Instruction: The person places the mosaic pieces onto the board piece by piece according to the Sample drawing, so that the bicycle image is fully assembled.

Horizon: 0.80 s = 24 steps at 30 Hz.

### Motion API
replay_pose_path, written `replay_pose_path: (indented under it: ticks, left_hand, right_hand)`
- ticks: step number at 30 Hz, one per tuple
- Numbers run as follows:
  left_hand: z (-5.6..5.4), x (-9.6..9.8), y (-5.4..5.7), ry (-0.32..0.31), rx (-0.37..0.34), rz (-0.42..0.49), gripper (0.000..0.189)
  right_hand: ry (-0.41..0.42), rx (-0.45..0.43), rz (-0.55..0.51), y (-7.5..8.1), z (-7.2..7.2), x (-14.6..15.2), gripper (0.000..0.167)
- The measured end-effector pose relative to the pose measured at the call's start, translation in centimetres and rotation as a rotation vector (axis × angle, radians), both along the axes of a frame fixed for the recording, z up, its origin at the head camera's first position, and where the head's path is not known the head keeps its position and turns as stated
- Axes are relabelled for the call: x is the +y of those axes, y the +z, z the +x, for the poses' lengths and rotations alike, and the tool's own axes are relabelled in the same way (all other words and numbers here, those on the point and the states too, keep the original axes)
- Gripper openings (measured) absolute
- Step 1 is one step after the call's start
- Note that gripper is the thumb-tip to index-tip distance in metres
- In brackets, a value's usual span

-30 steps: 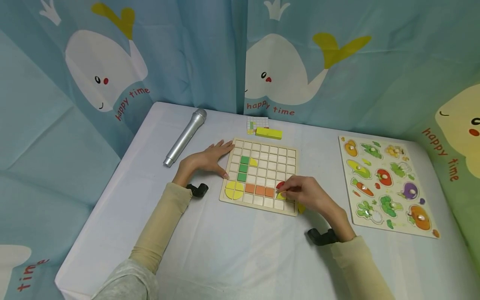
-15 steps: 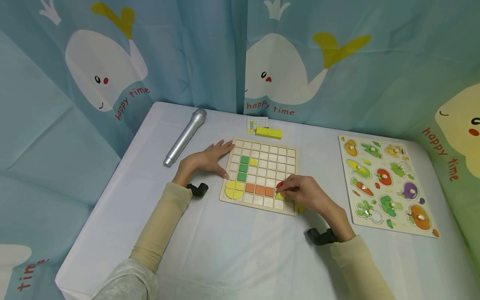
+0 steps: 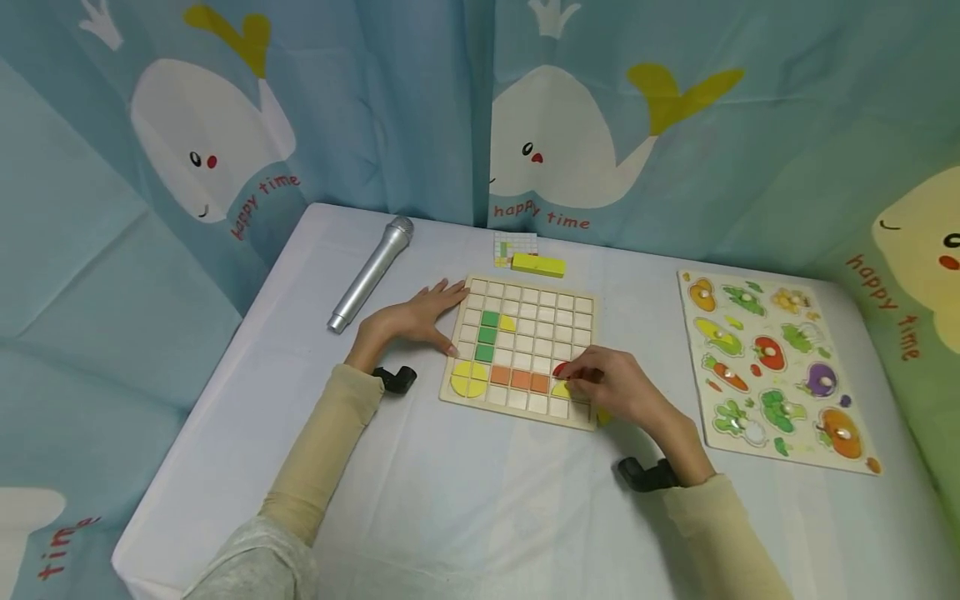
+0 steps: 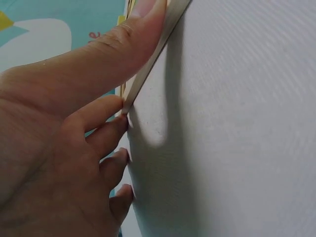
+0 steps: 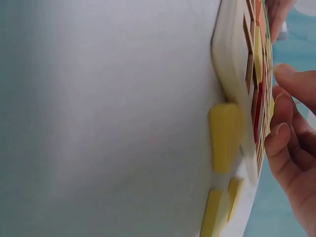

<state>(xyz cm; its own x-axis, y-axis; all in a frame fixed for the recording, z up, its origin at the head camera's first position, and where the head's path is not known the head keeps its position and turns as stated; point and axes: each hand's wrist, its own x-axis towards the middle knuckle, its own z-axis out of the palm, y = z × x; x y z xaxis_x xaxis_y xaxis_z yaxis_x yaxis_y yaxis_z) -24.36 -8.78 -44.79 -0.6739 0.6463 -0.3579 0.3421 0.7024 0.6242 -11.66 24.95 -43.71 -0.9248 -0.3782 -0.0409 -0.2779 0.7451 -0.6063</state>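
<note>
A square wooden grid board (image 3: 527, 317) lies on the table with green, orange, yellow and red pieces in its cells. My left hand (image 3: 420, 319) spans its left edge, fingers extended and thumb at the rim; in the left wrist view, the thumb (image 4: 108, 54) touches that rim. Over the lower right cells is my right hand (image 3: 611, 382), index fingertip beside a red piece (image 3: 559, 370) and a yellow quarter-round piece (image 3: 560, 389). In the right wrist view, the right thumb (image 5: 298, 85) stands apart from the bent fingers, and no piece shows between them. The hand partly hides nearby cells.
Loose yellow pieces (image 5: 224, 138) lie by the board's right edge. Behind the board are a pattern card (image 3: 514, 245) and a yellow block (image 3: 537, 266). A silver toy microphone (image 3: 371, 275) lies at left, a vegetable knob puzzle (image 3: 776, 371) at right.
My right hand has eased slightly up and right off the yellow quarter-round piece, which stays on the board. The left hand keeps its place at the board's edge.
</note>
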Motion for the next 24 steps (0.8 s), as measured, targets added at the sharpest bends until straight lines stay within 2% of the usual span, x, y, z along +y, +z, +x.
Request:
replay_pose_path:
  ticks: [8,16,24]
  left_hand:
    - [0.0,-0.3,-0.1,-0.002,-0.002,0.023,0.114]
    - [-0.1,0.0,-0.2,-0.001,-0.007,0.005,0.115]
    - [0.2,0.1,-0.4,-0.014,0.018,-0.012,0.12]
  right_hand:
    - [-0.068,-0.009,0.028,0.4,1.2,1.5,0.01]
    - [-0.081,-0.027,0.061,0.3,2.3,2.9,0.013]
    - [-0.101,-0.063,0.052,0.2,2.9,3.5,0.019]
